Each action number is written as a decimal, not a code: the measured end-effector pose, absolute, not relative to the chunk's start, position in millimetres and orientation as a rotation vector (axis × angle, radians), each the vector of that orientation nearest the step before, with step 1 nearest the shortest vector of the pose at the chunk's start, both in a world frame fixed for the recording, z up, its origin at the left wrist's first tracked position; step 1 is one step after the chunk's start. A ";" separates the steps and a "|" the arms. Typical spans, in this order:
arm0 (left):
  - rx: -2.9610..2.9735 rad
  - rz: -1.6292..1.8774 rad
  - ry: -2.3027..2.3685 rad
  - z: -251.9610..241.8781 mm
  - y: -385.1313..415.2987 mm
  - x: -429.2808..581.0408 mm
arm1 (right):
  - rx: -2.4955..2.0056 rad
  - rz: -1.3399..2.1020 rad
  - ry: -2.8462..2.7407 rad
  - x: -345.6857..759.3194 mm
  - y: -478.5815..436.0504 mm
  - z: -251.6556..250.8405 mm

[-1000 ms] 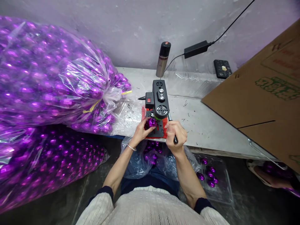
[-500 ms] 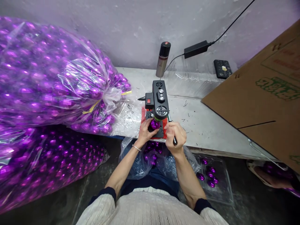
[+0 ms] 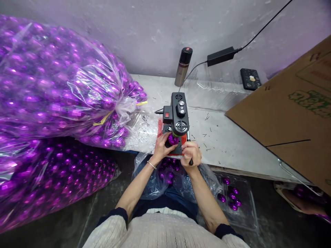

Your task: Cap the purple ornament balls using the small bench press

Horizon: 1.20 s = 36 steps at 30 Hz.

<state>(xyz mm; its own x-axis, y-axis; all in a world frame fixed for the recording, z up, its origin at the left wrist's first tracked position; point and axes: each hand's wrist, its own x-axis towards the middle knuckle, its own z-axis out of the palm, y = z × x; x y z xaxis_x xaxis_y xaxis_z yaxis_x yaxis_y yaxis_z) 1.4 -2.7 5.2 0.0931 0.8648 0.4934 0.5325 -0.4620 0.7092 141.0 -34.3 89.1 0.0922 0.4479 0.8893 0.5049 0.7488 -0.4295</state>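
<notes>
A shiny purple ball [image 3: 173, 139] sits under the head of a small black press machine [image 3: 179, 115], which stands on a red mat [image 3: 159, 128]. My left hand [image 3: 162, 146] grips the ball from its left and near side, with thumb and fingers around it. My right hand [image 3: 191, 153] is wrapped round the lever handle [image 3: 191, 162] at the machine's right side. In my lap, below the table edge, a clear plastic bag [image 3: 151, 179] holds more purple balls [image 3: 168, 174].
Big clear bags [image 3: 64, 82] full of purple balls crowd the left. A spray can [image 3: 183, 66], a power adapter [image 3: 220, 56] and a black phone-like object [image 3: 250, 79] are at the back. A cardboard box [image 3: 289, 120] stands right; a clear tray [image 3: 248, 213] with several balls lies below.
My right hand and the lever handle have moved slightly down and toward me. My left hand stays on the ball under the press. The whole view has shifted a little.
</notes>
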 end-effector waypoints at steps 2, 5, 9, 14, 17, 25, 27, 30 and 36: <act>2.031 1.320 1.377 5.0 -2.5 1.5 | -0.799 -0.056 -1.518 140.8 -33.4 84.8; 2.039 1.334 1.357 5.9 -2.4 1.6 | -0.801 -0.050 -1.510 140.3 -33.4 81.8; 2.042 1.340 1.365 7.2 -2.6 1.9 | -0.801 -0.037 -1.499 139.3 -34.1 81.3; 2.016 1.271 1.406 7.5 -3.3 2.0 | -0.788 -0.007 -1.491 138.1 -33.7 78.5; 2.007 1.253 1.415 7.8 -3.3 1.8 | -0.801 -0.026 -1.490 138.2 -33.5 77.8; 2.016 1.300 1.378 8.5 -1.6 1.4 | -0.903 0.037 -1.508 142.3 -39.1 113.6; 2.015 1.314 1.374 8.7 -1.9 1.6 | -0.942 0.042 -1.488 142.4 -40.2 118.3; 2.015 1.316 1.361 9.5 -2.7 1.6 | -0.931 -0.012 -1.517 142.1 -40.0 110.3; 2.013 1.283 1.391 10.2 -4.0 1.5 | -0.874 -0.087 -1.510 139.2 -35.4 81.2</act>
<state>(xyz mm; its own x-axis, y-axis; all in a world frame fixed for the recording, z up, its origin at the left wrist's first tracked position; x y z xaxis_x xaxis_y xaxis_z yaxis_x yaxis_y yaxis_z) 1.5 -4.0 10.2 0.0953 0.8793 0.4666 0.5358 -0.4404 0.7204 139.2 -35.4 81.2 0.1192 0.4594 0.8802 0.5571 0.7028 -0.4423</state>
